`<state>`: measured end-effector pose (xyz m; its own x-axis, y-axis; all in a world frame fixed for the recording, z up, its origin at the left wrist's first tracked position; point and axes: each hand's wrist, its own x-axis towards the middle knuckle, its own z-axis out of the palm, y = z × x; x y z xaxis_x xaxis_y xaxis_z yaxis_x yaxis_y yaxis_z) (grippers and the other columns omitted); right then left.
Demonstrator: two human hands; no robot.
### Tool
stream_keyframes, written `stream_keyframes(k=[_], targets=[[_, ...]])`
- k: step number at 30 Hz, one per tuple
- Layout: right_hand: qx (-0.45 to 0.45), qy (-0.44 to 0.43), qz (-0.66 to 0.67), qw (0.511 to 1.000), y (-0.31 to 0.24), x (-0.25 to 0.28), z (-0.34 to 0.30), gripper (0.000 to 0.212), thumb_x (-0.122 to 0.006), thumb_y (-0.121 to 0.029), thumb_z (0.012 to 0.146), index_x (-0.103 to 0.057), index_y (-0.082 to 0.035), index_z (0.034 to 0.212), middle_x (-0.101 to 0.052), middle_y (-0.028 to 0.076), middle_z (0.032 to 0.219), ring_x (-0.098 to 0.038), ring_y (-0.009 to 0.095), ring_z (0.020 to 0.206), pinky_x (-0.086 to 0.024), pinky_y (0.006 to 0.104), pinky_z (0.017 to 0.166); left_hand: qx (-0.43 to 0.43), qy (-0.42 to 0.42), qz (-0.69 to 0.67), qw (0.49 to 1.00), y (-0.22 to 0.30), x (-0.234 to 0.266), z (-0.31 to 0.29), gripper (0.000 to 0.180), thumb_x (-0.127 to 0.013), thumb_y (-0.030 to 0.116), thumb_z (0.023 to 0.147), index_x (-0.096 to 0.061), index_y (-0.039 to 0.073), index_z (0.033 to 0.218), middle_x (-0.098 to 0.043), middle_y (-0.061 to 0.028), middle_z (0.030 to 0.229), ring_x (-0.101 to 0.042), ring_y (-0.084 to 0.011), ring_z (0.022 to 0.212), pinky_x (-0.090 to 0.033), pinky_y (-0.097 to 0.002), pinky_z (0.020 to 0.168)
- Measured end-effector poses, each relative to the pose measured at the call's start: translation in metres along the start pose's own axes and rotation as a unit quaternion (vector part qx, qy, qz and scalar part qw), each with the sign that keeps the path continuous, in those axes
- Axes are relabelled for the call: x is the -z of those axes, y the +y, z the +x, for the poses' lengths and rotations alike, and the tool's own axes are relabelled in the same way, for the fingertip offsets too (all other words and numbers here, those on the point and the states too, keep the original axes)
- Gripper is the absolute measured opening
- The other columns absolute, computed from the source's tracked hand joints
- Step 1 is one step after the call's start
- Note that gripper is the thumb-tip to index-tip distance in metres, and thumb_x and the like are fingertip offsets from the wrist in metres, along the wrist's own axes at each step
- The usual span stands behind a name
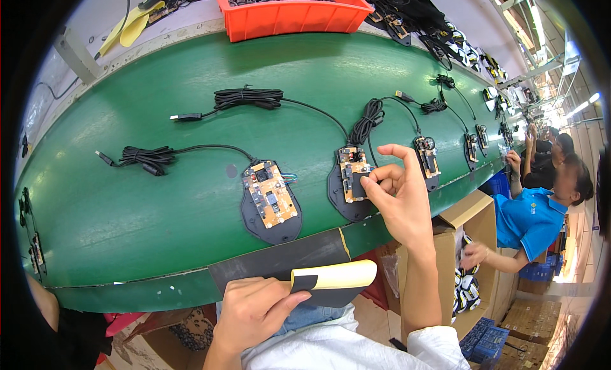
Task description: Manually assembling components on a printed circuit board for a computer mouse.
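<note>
My left hand (254, 309) is closed on a folded sheet (334, 274), yellow on one face and black on the other; a small black piece lies at its edge by my thumb. My right hand (404, 201) has thumb and index finger together at a small black square pad (359, 185), which lies against the tan circuit board of an opened computer mouse (349, 208). Its other fingers are raised. To the left lies another opened mouse (272, 201), its board bare, with coloured wires and a bundled black cable (147, 159).
The mice lie on a green conveyor belt (146, 223), more of them (428, 160) farther right. A red bin (289, 19) of dark parts stands behind. Cardboard boxes (480, 214) stand at right, where a person in a blue shirt (528, 220) works. Another person's arm (43, 303) shows at left.
</note>
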<state>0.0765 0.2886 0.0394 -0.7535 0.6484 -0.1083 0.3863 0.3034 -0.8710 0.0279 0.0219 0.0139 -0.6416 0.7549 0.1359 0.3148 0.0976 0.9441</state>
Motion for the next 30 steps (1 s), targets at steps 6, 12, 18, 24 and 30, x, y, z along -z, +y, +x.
stream_keyframes(k=[6, 12, 18, 24, 30], targets=[[0.057, 0.031, -0.122, 0.990, -0.003, -0.005, -0.004, 0.044, -0.074, -0.002, 0.087, -0.052, -0.003, 0.125, -0.064, 0.005, 0.076, -0.053, 0.011, 0.057, -0.044, 0.0280, 0.056, -0.004, 0.000, 0.007, 1.000, 0.000, 0.001, -0.002, 0.017, -0.083, 0.012, 0.080, -0.070, 0.001, 0.077, -0.058, -0.0086, 0.058, -0.057, -0.0245, 0.047, -0.044, -0.0341, 0.048], [0.188, 0.081, -0.308, 0.929, -0.001, -0.008, -0.004, 0.034, -0.079, -0.009, 0.083, -0.060, -0.005, 0.111, -0.061, 0.009, 0.079, -0.058, 0.024, 0.067, -0.045, 0.0372, 0.059, 0.002, 0.005, 0.005, 1.000, -0.006, 0.005, -0.008, 0.016, -0.082, 0.012, 0.081, -0.070, 0.002, 0.077, -0.059, -0.0084, 0.059, -0.057, -0.0244, 0.048, -0.044, -0.0343, 0.048], [0.315, 0.043, -0.273, 0.908, 0.021, -0.008, -0.046, 0.032, -0.076, -0.007, 0.083, -0.069, -0.004, 0.114, -0.068, 0.012, 0.111, -0.063, 0.032, 0.103, -0.049, 0.0436, 0.089, 0.021, 0.013, -0.023, 0.999, 0.002, 0.004, -0.004, 0.017, -0.081, 0.012, 0.082, -0.069, 0.001, 0.078, -0.060, -0.0090, 0.061, -0.058, -0.0249, 0.049, -0.045, -0.0341, 0.049], [0.278, 0.051, -0.282, 0.917, 0.020, -0.020, -0.052, 0.037, -0.075, -0.006, 0.085, -0.068, -0.004, 0.122, -0.063, 0.013, 0.124, -0.059, 0.036, 0.118, -0.047, 0.0454, 0.102, 0.032, 0.013, -0.022, 0.999, -0.004, 0.011, -0.008, 0.017, -0.080, 0.012, 0.084, -0.068, 0.001, 0.079, -0.060, -0.0096, 0.061, -0.058, -0.0259, 0.050, -0.045, -0.0342, 0.050], [0.328, 0.017, -0.188, 0.926, -0.023, -0.011, -0.064, 0.030, -0.076, -0.006, 0.083, -0.075, -0.007, 0.112, -0.064, 0.011, 0.109, -0.061, 0.030, 0.101, -0.049, 0.0405, 0.090, 0.031, 0.005, -0.029, 0.999, 0.000, 0.011, -0.005, 0.020, -0.077, 0.014, 0.088, -0.066, 0.002, 0.078, -0.058, -0.0084, 0.060, -0.060, -0.0233, 0.051, -0.045, -0.0355, 0.048]])
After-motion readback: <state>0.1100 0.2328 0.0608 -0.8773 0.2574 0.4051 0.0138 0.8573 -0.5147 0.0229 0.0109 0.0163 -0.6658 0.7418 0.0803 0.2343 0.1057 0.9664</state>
